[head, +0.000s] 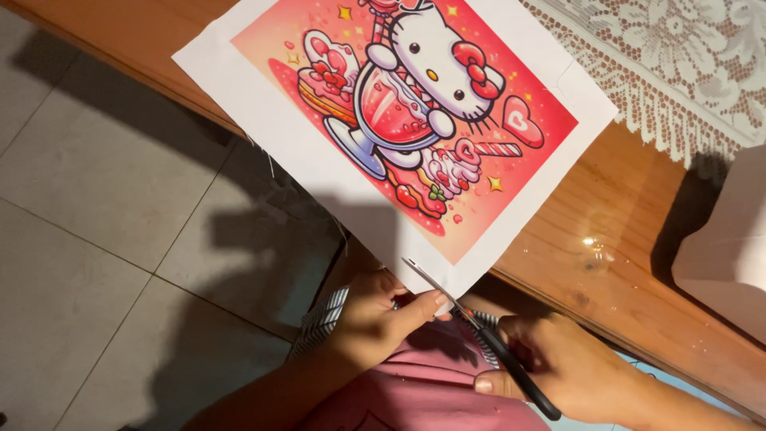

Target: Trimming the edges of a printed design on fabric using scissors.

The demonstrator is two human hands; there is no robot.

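Cutting under way: printed sheet [399, 136], overhanging the wooden table [638, 263], is pinched at its near corner by the left hand [383, 315], scissors [479, 335] gripped in the right hand [558, 367], blades parted at the white margin; steady tension is judged needed next.

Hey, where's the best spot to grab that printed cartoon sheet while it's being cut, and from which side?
Grip the printed sheet by its white border at the near corner, from the left side, where the left hand already pinches it. That corner overhangs the wooden table edge, so fingers fit above and below, clear of the scissors in the right hand.
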